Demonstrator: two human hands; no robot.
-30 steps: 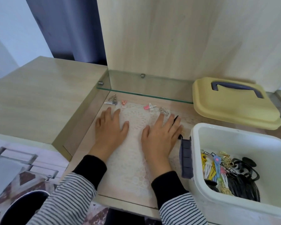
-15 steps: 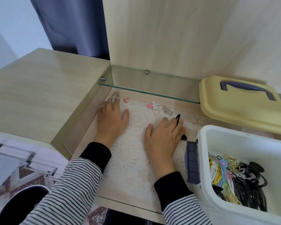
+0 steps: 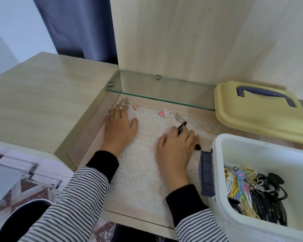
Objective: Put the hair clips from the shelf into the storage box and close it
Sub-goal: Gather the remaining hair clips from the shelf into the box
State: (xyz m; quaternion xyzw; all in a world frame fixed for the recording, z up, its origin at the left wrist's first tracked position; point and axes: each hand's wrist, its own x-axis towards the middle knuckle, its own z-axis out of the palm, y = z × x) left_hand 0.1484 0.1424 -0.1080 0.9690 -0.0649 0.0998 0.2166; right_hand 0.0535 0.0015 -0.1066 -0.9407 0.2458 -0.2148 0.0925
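Both hands rest on a white lace mat (image 3: pixel 143 165) on the wooden shelf. My left hand (image 3: pixel 120 127) lies flat with fingers apart, its fingertips touching a silver hair clip (image 3: pixel 124 101) in the back left corner. My right hand (image 3: pixel 177 143) curls over a black hair clip (image 3: pixel 182 126), whose tip pokes up between the fingers. A small gold clip (image 3: pixel 199 141) lies by its little finger. A tiny pink clip (image 3: pixel 135 107), a pink and white clip (image 3: pixel 165 112) and a silver claw clip (image 3: pixel 179 117) lie at the back. The open white storage box (image 3: pixel 217 154) at right holds several clips (image 3: pixel 241 187).
The box's yellow lid (image 3: pixel 255 119) with a blue handle lies at the back right, partly over a glass shelf (image 3: pixel 164 100). A blue latch (image 3: pixel 206 173) hangs on the box's left wall. A wooden top (image 3: pixel 42 95) stands higher at left.
My left hand slid back to the silver clip in the corner. My right hand pulled back slightly and its fingers curled over the black clip.
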